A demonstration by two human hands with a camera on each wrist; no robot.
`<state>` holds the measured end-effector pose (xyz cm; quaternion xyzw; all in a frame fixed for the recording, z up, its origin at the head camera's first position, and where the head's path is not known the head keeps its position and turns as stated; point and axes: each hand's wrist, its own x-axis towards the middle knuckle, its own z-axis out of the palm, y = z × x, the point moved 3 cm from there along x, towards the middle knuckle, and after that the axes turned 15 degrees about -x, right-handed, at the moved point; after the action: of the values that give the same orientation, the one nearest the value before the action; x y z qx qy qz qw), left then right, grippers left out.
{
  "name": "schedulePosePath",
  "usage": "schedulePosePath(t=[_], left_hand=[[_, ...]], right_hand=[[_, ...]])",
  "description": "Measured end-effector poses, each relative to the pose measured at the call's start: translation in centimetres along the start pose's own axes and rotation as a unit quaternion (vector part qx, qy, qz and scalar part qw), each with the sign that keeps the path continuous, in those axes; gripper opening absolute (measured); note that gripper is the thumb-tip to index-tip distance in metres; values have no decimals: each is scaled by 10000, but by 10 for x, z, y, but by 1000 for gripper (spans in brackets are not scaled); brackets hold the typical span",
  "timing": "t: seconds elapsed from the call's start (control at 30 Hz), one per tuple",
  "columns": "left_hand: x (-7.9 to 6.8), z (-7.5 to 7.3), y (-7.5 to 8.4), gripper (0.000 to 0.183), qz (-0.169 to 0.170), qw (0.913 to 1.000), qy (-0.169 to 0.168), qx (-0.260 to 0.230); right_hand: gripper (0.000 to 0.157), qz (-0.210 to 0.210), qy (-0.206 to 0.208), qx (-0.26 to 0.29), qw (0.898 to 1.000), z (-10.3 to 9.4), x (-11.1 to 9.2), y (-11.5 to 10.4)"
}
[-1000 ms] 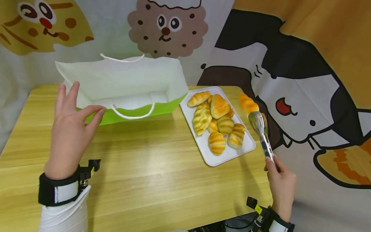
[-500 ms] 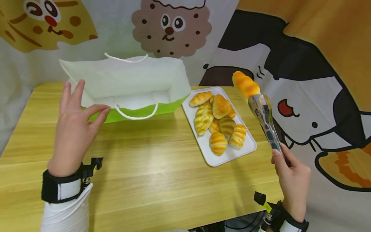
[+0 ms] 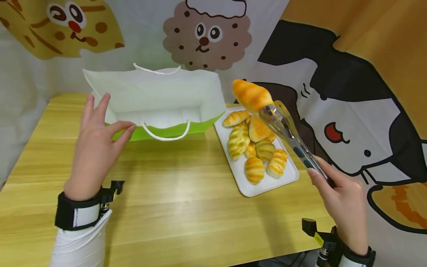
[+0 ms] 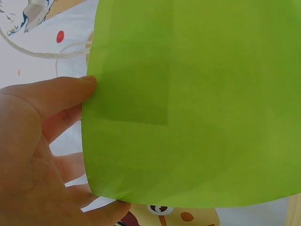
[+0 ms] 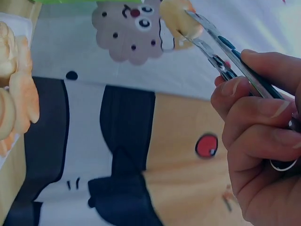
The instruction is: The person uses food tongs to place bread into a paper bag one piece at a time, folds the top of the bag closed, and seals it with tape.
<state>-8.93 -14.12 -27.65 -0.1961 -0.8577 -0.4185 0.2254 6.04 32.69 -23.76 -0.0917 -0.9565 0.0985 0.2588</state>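
Note:
My left hand [image 3: 100, 148] pinches the near rim of a green paper bag [image 3: 203, 127] between thumb and forefinger. The bag's white inside faces up, and its mouth is spread wide. In the left wrist view the thumb lies on the green paper [image 4: 202, 103] at its edge. My right hand [image 3: 343, 200] grips metal tongs [image 3: 293, 139], whose tips clamp one end of a golden bread roll [image 3: 251, 95]. The roll is held up over the far end of the white tray [image 3: 248, 191]. In the right wrist view the tongs [image 5: 230, 54] hold the roll [image 5: 181, 19] aloft.
Several bread pieces [image 3: 255, 170] lie heaped on the tray, right of the bag. The wooden table [image 3: 173, 207] ends at a front edge close to me. A cartoon-printed cloth [image 3: 146, 33] hangs behind and to the right. White rope handles [image 3: 166, 138] curve from the bag's rims.
The tongs have lifted the bread roll from right of the tray and carried it left over the tray's far end. My left hand keeps its pinch on the bag; the head view has shifted slightly.

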Motion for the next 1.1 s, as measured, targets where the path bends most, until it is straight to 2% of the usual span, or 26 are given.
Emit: schedulePosePath(t=[0.13, 0.23, 0.37, 0.57, 0.8, 1.1], left_hand=[[-1, -1, 2, 14, 54, 10000, -21, 44], [-3, -2, 5, 13, 150, 9999, -6, 31], [-5, -3, 7, 12, 251, 9997, 17, 58], [-8, -5, 8, 12, 270, 9995, 62, 145], [-8, -3, 10, 11, 317, 9994, 27, 134], [-11, -5, 12, 12, 351, 9992, -19, 192]], right_hand=[[41, -892, -6, -65, 9960, -7, 12, -15], [40, -1317, -168, -204, 9909, -13, 21, -25], [38, -1704, -388, -360, 9840, -15, 33, -40], [38, -2351, -672, -520, 9682, -9, 57, -66], [32, -3070, -941, -678, 9446, -3, 86, -96], [22, -3574, -1699, -981, 9131, 19, 108, -136]])
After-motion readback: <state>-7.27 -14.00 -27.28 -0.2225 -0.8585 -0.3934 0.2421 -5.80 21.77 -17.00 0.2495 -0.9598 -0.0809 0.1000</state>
